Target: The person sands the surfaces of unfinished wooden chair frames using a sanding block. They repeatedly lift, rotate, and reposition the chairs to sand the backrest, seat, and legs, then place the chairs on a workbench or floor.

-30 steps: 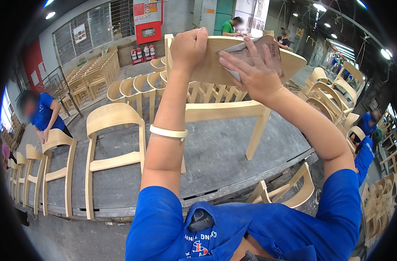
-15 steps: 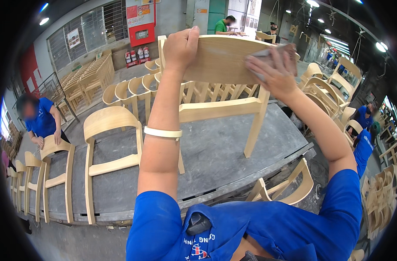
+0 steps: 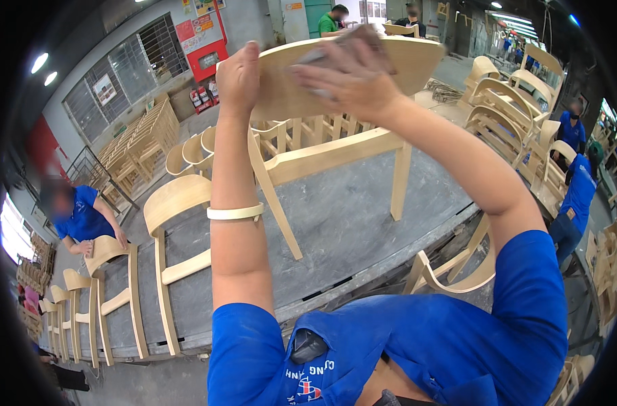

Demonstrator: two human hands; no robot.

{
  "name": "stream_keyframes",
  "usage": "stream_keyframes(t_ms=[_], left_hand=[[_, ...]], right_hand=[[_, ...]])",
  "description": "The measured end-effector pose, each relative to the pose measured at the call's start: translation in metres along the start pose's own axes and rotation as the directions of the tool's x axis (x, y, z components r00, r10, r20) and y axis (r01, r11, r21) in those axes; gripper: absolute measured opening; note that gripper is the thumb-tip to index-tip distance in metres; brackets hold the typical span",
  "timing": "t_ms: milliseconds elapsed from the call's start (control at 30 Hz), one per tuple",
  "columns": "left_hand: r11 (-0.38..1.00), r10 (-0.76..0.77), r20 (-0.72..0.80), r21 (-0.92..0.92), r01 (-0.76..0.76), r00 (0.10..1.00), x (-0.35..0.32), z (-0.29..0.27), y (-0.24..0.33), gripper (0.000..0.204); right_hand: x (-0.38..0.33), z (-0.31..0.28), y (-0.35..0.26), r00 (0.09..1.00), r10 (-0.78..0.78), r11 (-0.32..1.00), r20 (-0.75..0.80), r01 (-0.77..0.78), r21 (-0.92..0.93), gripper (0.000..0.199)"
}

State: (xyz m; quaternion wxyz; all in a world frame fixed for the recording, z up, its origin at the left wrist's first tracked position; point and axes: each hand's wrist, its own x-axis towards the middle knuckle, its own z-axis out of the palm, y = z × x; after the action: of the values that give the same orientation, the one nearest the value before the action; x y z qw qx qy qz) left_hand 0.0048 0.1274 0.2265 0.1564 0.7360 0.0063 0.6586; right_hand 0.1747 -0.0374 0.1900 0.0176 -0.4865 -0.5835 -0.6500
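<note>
A pale wooden chair-back frame (image 3: 420, 61) stands upright before me, with a wide curved top rail, a crossbar and two legs on the grey table (image 3: 349, 223). My left hand (image 3: 239, 81) is closed around the left end of the top rail. Against the rail's near face, my right hand (image 3: 356, 84) presses a brownish-grey piece of sandpaper (image 3: 372, 46), its fingers laid over it and smeared by motion. The hand hides part of the rail's middle.
Similar chair frames (image 3: 176, 206) line the table to my left, where a co-worker (image 3: 78, 210) handles one. Another frame (image 3: 457, 267) is beside the table's near right edge. Stacked frames (image 3: 501, 101) stand at the right, with more co-workers (image 3: 579, 189) beyond.
My right hand has swept the sandpaper leftward from the rail's right end to its middle. The chair frame has tilted slightly, and my view has shifted.
</note>
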Motion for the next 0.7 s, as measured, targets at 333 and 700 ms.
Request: stream_keyframes(t_ms=[333, 700], left_hand=[[0.857, 0.217, -0.155, 0.502, -0.112, 0.964, -0.026, 0.038, -0.006, 0.08], [0.982, -0.127, -0.054, -0.149, 0.118, 0.99, -0.006, 0.029, -0.09, 0.024]], right_hand=[[-0.237, -0.01, 0.045, 0.629, 0.63, 0.741, 0.455, -0.663, -0.109, 0.055], [-0.292, -0.043, -0.053, 0.288, 0.562, 0.436, 0.775, -0.9, 0.018, 0.054]])
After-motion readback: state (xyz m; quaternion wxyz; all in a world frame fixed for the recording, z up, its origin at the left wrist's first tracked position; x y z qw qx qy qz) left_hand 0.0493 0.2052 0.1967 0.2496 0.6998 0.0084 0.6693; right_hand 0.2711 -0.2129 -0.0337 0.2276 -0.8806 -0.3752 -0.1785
